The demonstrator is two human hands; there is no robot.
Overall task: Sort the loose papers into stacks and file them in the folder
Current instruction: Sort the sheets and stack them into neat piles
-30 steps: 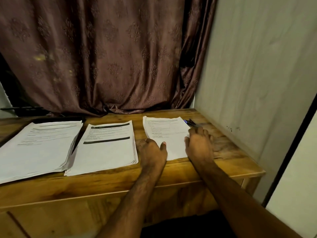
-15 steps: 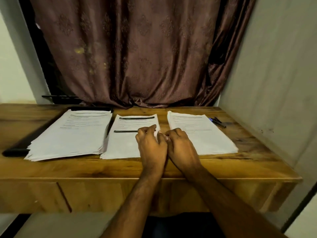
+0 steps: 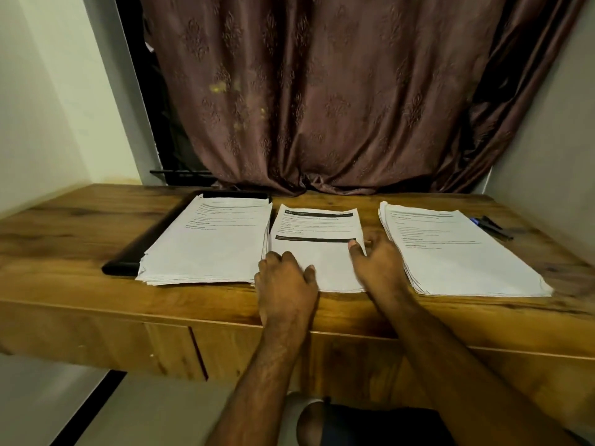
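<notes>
Three stacks of printed papers lie side by side on the wooden table point(image 3: 80, 226): the left stack point(image 3: 209, 243), the middle stack point(image 3: 317, 226) and the right stack point(image 3: 450, 249). The left stack rests on a dark flat item, judged to be the folder point(image 3: 135, 252), which shows along the stack's left and far edges. The left hand point(image 3: 285, 281) rests on the near-left corner of the middle stack, fingers curled at its edge and thumb lying on the sheet. The right hand point(image 3: 375, 262) is at the stack's right edge, thumb on top of the paper; whether its fingers are under the sheets cannot be told. The stacks appear sorted; filing is not yet done. Risks: the left and middle stacks touch, so lifting the middle one could drag or fan the neighbour's sheets; an uneven grip from the two sides could let lower pages slide out; the near edges sit close to the table front, so loose sheets could fall to the floor. Pens point(image 3: 491, 226) lie near the right stack. The table stands in a corner between plain walls, with a patterned brown curtain point(image 3: 322, 107) behind and dim light.
</notes>
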